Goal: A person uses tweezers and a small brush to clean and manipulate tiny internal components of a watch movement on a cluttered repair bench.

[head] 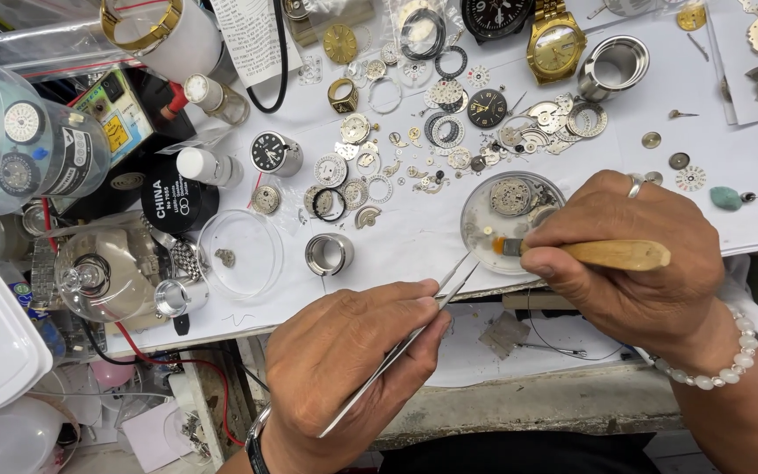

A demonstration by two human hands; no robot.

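Head view: one round silver watch movement [512, 197] lies in a shallow clear glass dish [477, 221] near the front edge of the white-covered table [396, 246]. By appearance the movement is light, rigid and delicate, with fine exposed parts; it looks best held by its rim, never across the face. The right hand [633, 259] is closed on a small brush with a pale wooden handle [611, 254], its orange bristle tip inside the dish, just below the movement. The left hand [353, 351] pinches one pair of slim steel tweezers [414, 329]; the points sit nearly together just left of the dish, and nothing can be seen between them. Counted nearby: two open steel watch cases [329, 253] on the sheet, one empty clear dish [240, 253], one gold wristwatch [555, 46] and one black-dialled watch [495, 16] at the far edge. Loose dials, rings and gear parts [449, 132] are too many and too small to count reliably.
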